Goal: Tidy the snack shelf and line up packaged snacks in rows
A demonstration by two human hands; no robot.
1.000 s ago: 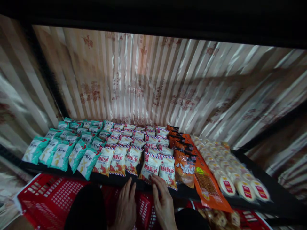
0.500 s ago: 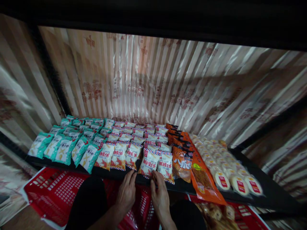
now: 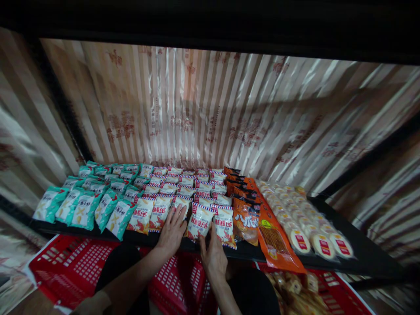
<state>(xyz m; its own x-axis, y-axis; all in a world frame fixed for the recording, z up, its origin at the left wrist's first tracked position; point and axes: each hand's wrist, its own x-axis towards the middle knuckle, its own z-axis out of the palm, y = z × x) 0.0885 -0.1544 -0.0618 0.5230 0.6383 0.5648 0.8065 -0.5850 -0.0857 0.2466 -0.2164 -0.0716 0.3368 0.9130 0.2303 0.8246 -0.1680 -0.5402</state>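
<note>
White snack bags with red lettering and striped top edges stand in rows on the black shelf [image 3: 367, 258]. My left hand [image 3: 173, 229] lies with its fingers stretched out over the front of one snack bag [image 3: 182, 203], covering most of it. At the lower edge of the neighbouring snack bag [image 3: 201, 218], my right hand [image 3: 214, 256] touches with fingertips, thumb and forefinger apart. Just right of that hand leans another white snack bag [image 3: 224, 224].
Teal snack bags [image 3: 83, 210] fill the shelf's left side. To the right are orange bags [image 3: 246, 218], a long orange packet [image 3: 278, 245] and round packaged cakes [image 3: 323, 246]. Red baskets [image 3: 74, 267] stand below the front edge. A black beam [image 3: 210, 33] crosses overhead.
My left hand has moved up from the shelf edge onto the front of a white snack bag. My right hand has shifted slightly down and left beside the neighbouring bag.
</note>
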